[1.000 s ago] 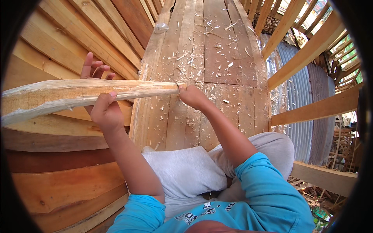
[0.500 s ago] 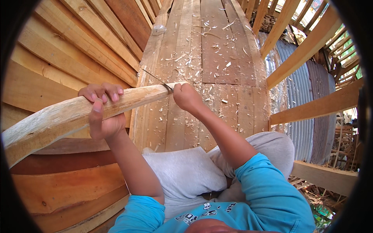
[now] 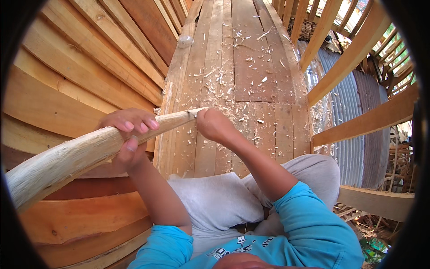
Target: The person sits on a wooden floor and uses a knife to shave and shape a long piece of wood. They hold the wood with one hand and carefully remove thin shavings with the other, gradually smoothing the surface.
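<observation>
A long, curved, pale wooden pole (image 3: 71, 159) slants from the lower left up to a thinner end in front of me. My left hand (image 3: 127, 120) is closed around its middle, fingers over the top and thumb on the near side. At the thin end, my right hand (image 3: 216, 125) is a fist, with a thin dark knife blade (image 3: 191, 115) by its knuckles lying against the wood. The fist hides the knife's handle, and only a short piece of blade shows.
Wood shavings (image 3: 244, 80) litter the plank floor (image 3: 204, 157). Stacked boards (image 3: 67, 94) form a wall at left. A clear round object (image 3: 185, 41) lies beside it. Wooden rails (image 3: 358, 125) stand at right, with corrugated metal sheets (image 3: 342, 148) beyond. My legs (image 3: 215, 197) are folded close below.
The pole's thin end sits slightly lower, and the pole appears rolled. My left hand has shifted a little right. Less of the knife blade shows, its long tip no longer sticking out past the pole.
</observation>
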A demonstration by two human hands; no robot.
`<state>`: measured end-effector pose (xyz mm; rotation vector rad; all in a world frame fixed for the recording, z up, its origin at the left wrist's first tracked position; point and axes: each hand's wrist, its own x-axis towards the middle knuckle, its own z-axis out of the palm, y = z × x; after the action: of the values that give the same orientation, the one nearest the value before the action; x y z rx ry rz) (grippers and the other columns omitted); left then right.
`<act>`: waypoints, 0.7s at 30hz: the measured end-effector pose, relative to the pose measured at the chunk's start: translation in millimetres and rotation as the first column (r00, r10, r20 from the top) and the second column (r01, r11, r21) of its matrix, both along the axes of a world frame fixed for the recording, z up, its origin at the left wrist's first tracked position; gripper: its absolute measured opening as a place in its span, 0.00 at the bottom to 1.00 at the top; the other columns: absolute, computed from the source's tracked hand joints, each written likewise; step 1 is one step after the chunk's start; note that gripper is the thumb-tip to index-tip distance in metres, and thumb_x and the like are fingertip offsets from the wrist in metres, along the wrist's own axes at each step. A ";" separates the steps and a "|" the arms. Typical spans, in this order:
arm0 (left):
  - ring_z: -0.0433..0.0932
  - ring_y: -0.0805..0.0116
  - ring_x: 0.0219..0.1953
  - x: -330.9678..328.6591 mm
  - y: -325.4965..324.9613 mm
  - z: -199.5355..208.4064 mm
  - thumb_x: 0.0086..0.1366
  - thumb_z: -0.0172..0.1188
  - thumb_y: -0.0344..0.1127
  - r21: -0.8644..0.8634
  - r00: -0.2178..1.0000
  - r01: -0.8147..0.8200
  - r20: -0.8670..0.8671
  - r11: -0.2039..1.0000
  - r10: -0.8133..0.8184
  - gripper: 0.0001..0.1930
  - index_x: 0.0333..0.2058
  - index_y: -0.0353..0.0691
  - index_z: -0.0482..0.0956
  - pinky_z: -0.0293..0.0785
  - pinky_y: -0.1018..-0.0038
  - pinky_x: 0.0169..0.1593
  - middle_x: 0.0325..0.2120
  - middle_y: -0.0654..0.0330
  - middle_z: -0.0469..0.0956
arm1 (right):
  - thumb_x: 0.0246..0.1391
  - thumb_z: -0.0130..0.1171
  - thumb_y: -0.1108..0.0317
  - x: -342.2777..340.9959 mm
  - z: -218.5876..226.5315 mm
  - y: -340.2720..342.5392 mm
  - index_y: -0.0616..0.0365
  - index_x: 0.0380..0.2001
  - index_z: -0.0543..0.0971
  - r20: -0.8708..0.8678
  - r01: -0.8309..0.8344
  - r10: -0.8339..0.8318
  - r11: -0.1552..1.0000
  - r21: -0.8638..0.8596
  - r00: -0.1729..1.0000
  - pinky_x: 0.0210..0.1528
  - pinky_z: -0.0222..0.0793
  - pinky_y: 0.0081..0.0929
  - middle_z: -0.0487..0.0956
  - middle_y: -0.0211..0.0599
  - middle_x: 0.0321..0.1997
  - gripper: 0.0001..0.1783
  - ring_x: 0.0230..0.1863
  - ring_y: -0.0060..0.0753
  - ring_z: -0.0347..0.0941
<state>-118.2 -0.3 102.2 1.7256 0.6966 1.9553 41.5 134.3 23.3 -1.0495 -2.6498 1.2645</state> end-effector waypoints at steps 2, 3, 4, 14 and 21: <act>0.80 0.51 0.35 2.7 -7.2 7.0 0.52 0.60 0.23 -0.050 0.998 0.027 -0.046 0.998 -0.030 0.17 0.43 0.34 0.74 0.79 0.58 0.43 0.30 0.51 0.77 | 0.61 0.38 0.64 -10.0 -17.9 -9.8 0.73 0.39 0.79 -0.002 0.097 -0.098 0.984 -0.152 0.995 0.49 0.74 0.51 0.80 0.65 0.41 0.23 0.46 0.60 0.78; 0.81 0.51 0.35 7.1 -1.9 9.5 0.51 0.60 0.22 -0.047 0.997 0.055 -0.056 0.997 -0.058 0.18 0.43 0.34 0.73 0.79 0.58 0.42 0.30 0.50 0.77 | 0.61 0.38 0.64 -15.4 -31.2 -9.7 0.74 0.38 0.79 -0.001 0.140 -0.144 0.966 -0.217 0.990 0.49 0.74 0.51 0.80 0.65 0.41 0.24 0.46 0.60 0.78; 0.81 0.50 0.35 8.2 1.4 10.1 0.51 0.61 0.22 -0.046 0.994 0.081 -0.066 0.996 -0.084 0.18 0.43 0.34 0.73 0.80 0.58 0.42 0.30 0.49 0.77 | 0.61 0.38 0.65 -11.6 -55.5 -2.4 0.73 0.37 0.79 0.007 0.048 -0.048 0.996 -0.076 0.999 0.50 0.73 0.51 0.80 0.64 0.41 0.23 0.46 0.61 0.78; 0.75 0.51 0.50 -16.4 -1.7 -1.1 0.58 0.59 0.41 0.129 0.854 -0.512 0.186 0.850 0.486 0.21 0.48 0.40 0.72 0.77 0.50 0.52 0.39 0.54 0.71 | 0.68 0.31 0.56 -24.9 -54.6 -1.4 0.72 0.38 0.80 0.020 0.093 -0.090 0.978 -0.188 0.996 0.52 0.70 0.53 0.80 0.64 0.41 0.32 0.47 0.63 0.77; 0.75 0.62 0.33 2.5 -3.0 16.1 0.64 0.63 0.50 -0.096 0.724 -0.663 0.168 0.742 0.669 0.19 0.41 0.43 0.71 0.77 0.58 0.40 0.29 0.59 0.70 | 0.68 0.34 0.45 -13.8 -52.0 12.7 0.76 0.33 0.79 0.001 0.106 -0.112 0.937 -0.334 0.994 0.50 0.71 0.49 0.80 0.65 0.35 0.39 0.43 0.62 0.79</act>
<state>-115.7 -3.3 118.3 1.3257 1.4186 2.5120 27.6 146.9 -28.7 -1.1954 -2.3757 1.7288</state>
